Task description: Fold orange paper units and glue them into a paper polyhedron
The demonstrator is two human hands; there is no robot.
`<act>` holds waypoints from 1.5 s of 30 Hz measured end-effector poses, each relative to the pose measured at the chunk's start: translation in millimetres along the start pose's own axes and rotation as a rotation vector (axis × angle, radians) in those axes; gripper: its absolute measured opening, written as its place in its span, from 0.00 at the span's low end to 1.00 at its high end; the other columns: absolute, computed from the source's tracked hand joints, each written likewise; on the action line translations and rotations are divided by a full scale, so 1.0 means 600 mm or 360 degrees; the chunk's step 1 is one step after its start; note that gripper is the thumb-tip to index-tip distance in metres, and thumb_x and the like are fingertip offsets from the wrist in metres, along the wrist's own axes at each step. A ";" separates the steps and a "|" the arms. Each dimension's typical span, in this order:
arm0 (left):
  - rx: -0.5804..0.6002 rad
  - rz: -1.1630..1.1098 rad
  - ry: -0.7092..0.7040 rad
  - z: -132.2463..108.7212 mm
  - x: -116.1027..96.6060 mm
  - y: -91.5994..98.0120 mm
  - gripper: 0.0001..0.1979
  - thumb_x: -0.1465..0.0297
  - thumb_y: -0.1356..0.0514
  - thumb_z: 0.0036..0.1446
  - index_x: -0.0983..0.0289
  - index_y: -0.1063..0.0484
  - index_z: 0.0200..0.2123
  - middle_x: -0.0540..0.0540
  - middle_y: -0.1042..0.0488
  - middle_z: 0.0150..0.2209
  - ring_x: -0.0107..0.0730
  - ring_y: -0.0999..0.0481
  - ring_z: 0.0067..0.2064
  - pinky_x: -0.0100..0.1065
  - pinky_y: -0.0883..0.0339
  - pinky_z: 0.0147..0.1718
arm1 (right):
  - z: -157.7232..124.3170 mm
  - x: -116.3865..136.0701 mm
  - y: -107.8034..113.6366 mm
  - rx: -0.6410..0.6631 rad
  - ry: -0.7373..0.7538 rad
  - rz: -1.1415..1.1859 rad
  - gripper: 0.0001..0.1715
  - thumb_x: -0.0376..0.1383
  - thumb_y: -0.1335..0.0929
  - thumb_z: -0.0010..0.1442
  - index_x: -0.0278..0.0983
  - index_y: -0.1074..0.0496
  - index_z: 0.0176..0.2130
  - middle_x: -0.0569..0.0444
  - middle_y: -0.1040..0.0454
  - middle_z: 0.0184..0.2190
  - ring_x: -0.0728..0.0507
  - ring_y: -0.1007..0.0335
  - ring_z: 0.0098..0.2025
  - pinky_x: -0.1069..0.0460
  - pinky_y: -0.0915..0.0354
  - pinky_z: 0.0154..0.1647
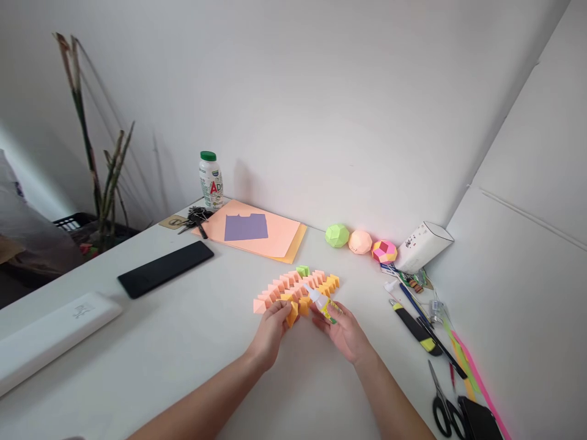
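scissors with black handles (444,410), black-yellow cutter (410,322): right side of white table (183,354). faceted paper balls (360,242), green, peach and pink-yellow: row near white wall (298,110). table: diagonal left edge; stretch of surface between black flat slab (166,269) and left hand (270,330). folded peach, orange and green paper pieces (277,288): close rows just beyond hands. left fingers: pinching one folded orange paper piece (292,315). right hand (346,333): fingers wrapped round white plastic bottle (320,300), nozzle tilted up-left.

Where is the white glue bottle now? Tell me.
In the head view, the white glue bottle is in the right hand, below and right of center, right of the orange folded piece in the left hand.
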State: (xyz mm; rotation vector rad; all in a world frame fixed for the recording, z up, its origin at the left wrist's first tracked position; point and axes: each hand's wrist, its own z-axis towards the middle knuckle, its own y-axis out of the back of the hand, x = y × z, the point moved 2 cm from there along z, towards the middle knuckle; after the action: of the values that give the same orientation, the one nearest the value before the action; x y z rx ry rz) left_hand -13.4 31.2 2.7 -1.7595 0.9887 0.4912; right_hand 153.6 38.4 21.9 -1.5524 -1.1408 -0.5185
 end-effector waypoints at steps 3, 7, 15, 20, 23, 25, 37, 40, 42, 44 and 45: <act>0.0016 0.0060 -0.0007 -0.002 0.002 -0.001 0.09 0.64 0.40 0.50 0.63 0.30 0.25 0.50 0.33 0.25 0.32 0.30 0.35 0.37 0.39 0.46 | 0.002 -0.007 -0.001 0.0008 0.0004 0.0095 0.15 0.38 0.27 0.50 0.36 0.27 0.39 0.47 0.25 0.43 0.39 0.32 0.50 0.42 0.41 0.54; 0.0068 0.0059 -0.0028 0.000 0.002 -0.004 0.09 0.64 0.40 0.50 0.64 0.29 0.26 0.50 0.33 0.24 0.33 0.30 0.34 0.37 0.39 0.45 | 0.001 -0.008 -0.004 0.0051 0.0028 0.0131 0.12 0.37 0.28 0.52 0.36 0.28 0.38 0.48 0.24 0.42 0.39 0.32 0.49 0.43 0.41 0.54; 0.0154 0.0139 -0.0065 -0.002 0.002 -0.006 0.09 0.64 0.42 0.51 0.63 0.27 0.26 0.52 0.31 0.25 0.37 0.29 0.38 0.39 0.39 0.47 | -0.004 0.002 -0.008 0.0044 0.0081 0.0099 0.12 0.36 0.27 0.51 0.36 0.28 0.37 0.49 0.24 0.41 0.39 0.31 0.50 0.40 0.42 0.56; 0.0218 0.0111 -0.0020 -0.001 0.004 -0.007 0.09 0.64 0.41 0.50 0.64 0.26 0.27 0.54 0.28 0.28 0.41 0.29 0.43 0.40 0.39 0.48 | 0.001 -0.005 -0.002 0.0007 0.0076 0.0075 0.12 0.36 0.27 0.51 0.36 0.29 0.37 0.49 0.23 0.40 0.40 0.29 0.48 0.41 0.45 0.59; 0.0200 0.0042 -0.0011 0.002 0.005 -0.007 0.09 0.63 0.40 0.48 0.64 0.26 0.27 0.56 0.26 0.32 0.43 0.28 0.44 0.41 0.38 0.48 | 0.005 -0.008 0.002 -0.0047 0.0073 0.0084 0.11 0.35 0.27 0.50 0.36 0.29 0.35 0.50 0.23 0.40 0.41 0.29 0.47 0.43 0.45 0.60; 0.0169 0.0005 -0.0008 0.003 0.005 -0.005 0.09 0.63 0.40 0.48 0.64 0.26 0.26 0.57 0.25 0.34 0.43 0.28 0.44 0.40 0.37 0.47 | 0.006 -0.007 0.004 -0.0069 0.0083 0.0093 0.11 0.35 0.27 0.50 0.36 0.29 0.35 0.50 0.23 0.40 0.42 0.28 0.46 0.44 0.45 0.60; 0.0240 0.0097 -0.0143 -0.008 -0.006 -0.015 0.10 0.64 0.41 0.49 0.63 0.30 0.21 0.54 0.27 0.36 0.34 0.30 0.37 0.33 0.37 0.36 | -0.011 0.018 -0.013 0.0037 0.0148 0.0075 0.10 0.36 0.27 0.50 0.36 0.28 0.34 0.52 0.24 0.36 0.44 0.28 0.39 0.43 0.42 0.56; 0.0236 0.0078 -0.0146 -0.007 -0.006 -0.016 0.10 0.64 0.41 0.49 0.63 0.30 0.21 0.54 0.27 0.33 0.34 0.30 0.36 0.33 0.37 0.35 | -0.014 0.019 -0.014 0.0018 0.0138 0.0049 0.10 0.36 0.27 0.49 0.37 0.28 0.34 0.53 0.24 0.36 0.44 0.28 0.39 0.43 0.41 0.55; 0.0218 0.0034 -0.0128 -0.006 -0.007 -0.016 0.10 0.64 0.40 0.48 0.64 0.29 0.21 0.55 0.27 0.33 0.36 0.30 0.38 0.35 0.36 0.37 | -0.016 0.020 -0.016 0.0019 0.0143 0.0025 0.11 0.37 0.26 0.49 0.37 0.28 0.34 0.52 0.24 0.37 0.43 0.28 0.40 0.42 0.41 0.55; 0.0229 -0.0007 -0.0121 -0.006 -0.008 -0.017 0.10 0.64 0.39 0.48 0.64 0.28 0.23 0.55 0.27 0.33 0.38 0.29 0.39 0.37 0.36 0.39 | -0.017 0.021 -0.019 0.0037 0.0146 0.0016 0.12 0.37 0.26 0.48 0.37 0.28 0.34 0.52 0.24 0.36 0.43 0.28 0.40 0.42 0.41 0.55; 0.0243 -0.0024 -0.0122 -0.007 -0.009 -0.018 0.10 0.64 0.39 0.48 0.64 0.28 0.23 0.55 0.27 0.33 0.39 0.29 0.40 0.37 0.35 0.41 | -0.018 0.022 -0.020 0.0049 0.0146 0.0018 0.12 0.37 0.26 0.48 0.37 0.28 0.34 0.52 0.24 0.36 0.43 0.28 0.40 0.42 0.42 0.55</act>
State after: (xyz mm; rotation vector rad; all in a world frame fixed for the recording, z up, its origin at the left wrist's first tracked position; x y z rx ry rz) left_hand -8.5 31.1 14.6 -1.5992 0.9336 0.4582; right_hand 151.6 33.1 42.1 -1.4926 -1.0652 -0.5566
